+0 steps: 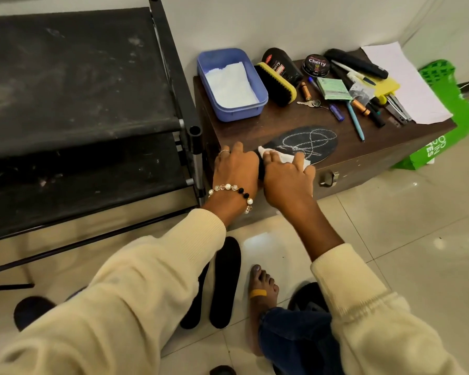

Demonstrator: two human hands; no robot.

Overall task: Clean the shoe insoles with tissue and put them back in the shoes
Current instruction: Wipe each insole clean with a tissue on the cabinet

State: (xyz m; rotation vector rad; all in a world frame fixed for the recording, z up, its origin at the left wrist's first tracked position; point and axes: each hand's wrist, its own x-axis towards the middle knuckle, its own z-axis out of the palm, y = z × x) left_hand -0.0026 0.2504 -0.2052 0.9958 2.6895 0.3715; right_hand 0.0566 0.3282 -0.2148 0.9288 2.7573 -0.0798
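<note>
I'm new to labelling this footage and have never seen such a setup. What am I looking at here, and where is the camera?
There is one picture, from a camera worn on the person's head, looking down at their own hands. No machine is involved. On the wooden chest lies a black insole with white stitching. The left hand holds its near end; the right hand presses a white tissue against it. A blue tub holds more tissue, beside a shoe brush and a polish tin. Two more insoles lie on the floor.
</note>
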